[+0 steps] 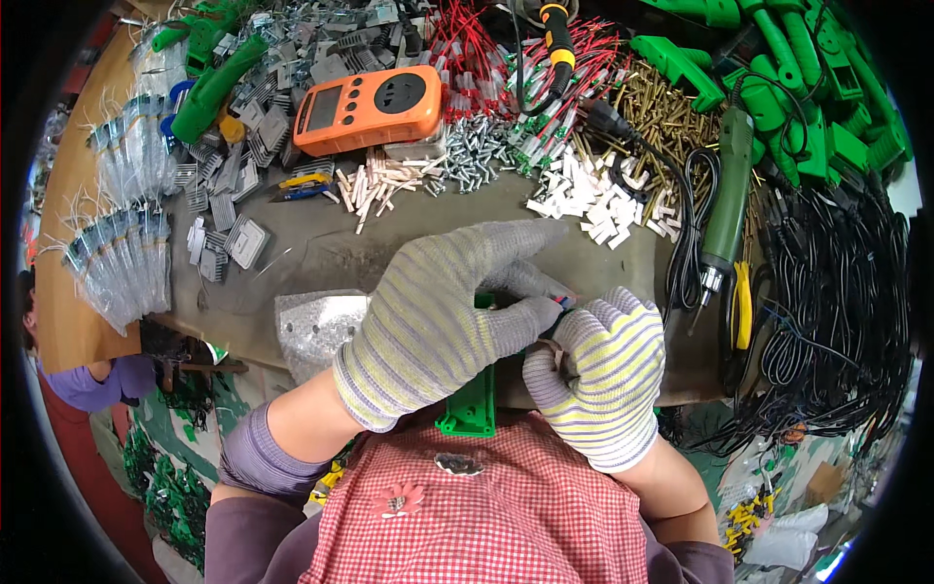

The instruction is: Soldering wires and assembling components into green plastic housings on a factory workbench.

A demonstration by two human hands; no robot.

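Both hands wear striped knit gloves and meet just right of the middle, above the table's near edge. My left hand [438, 302] reaches across with thumb and fingers pinched at a tiny blue and red piece [563, 303], which looks like wire ends. Beside it, my right hand [605, 375] is closed, its thumb pressed to curled fingers; what it grips is mostly hidden. Below my left hand an open green plastic housing [471, 404] points toward the checked apron, its upper part covered by the glove. A silvery plate with holes [316, 329] lies left of my left wrist.
An orange meter [368, 109] sits at the back among grey metal parts, screws [477, 156] and white ceramic pieces [589, 195]. To the right are a green electric screwdriver [728, 195], yellow-handled pliers [743, 307] and black cords [827, 302]. Bagged wired parts [122, 263] line the left edge.
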